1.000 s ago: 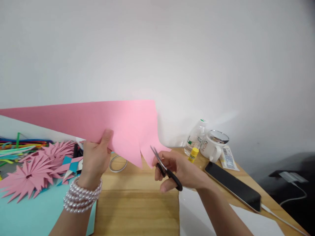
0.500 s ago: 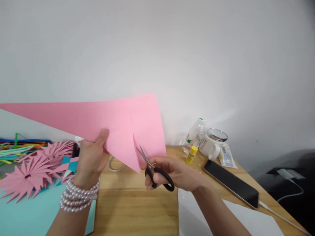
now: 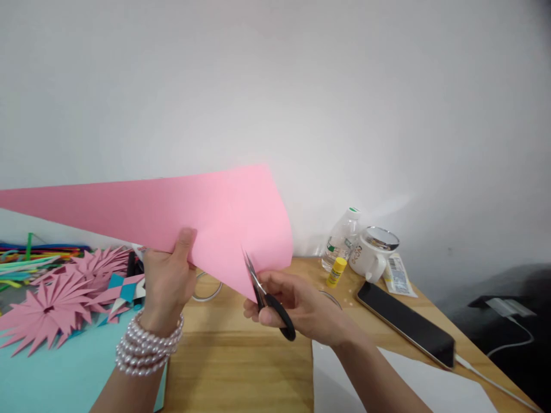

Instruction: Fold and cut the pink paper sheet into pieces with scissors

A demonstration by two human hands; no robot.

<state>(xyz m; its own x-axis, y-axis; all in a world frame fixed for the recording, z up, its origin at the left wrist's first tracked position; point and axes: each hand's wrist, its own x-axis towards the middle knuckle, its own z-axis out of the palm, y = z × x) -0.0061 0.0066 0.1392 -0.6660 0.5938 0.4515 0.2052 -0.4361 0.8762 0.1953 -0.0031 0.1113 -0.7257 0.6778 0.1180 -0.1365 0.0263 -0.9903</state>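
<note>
A large sheet of pink paper (image 3: 215,212) is held up above the table, its narrow end running off to the left. My left hand (image 3: 170,281) pinches its lower edge, thumb in front and fingers behind. At the right part of the sheet, my right hand (image 3: 297,304) grips black-handled scissors (image 3: 275,310) with fingers through the loops. The blades point up and left against the paper, near its lower corner; the handles are close together. Part of the lower blade is hidden by the paper and fingers.
Folded pink paper pinwheel shapes (image 3: 51,310) and coloured pipe cleaners (image 3: 34,258) lie at left, over light-blue sheets (image 3: 55,378). To the right are a bottle (image 3: 342,238), yellow glue stick (image 3: 336,272), white mug (image 3: 369,252), phone (image 3: 404,324) and white paper (image 3: 331,373).
The scissors' handles have closed together, and the blades have shifted slightly right. My left hand and the paper have moved a little right, and the sheet's slit is less visible.
</note>
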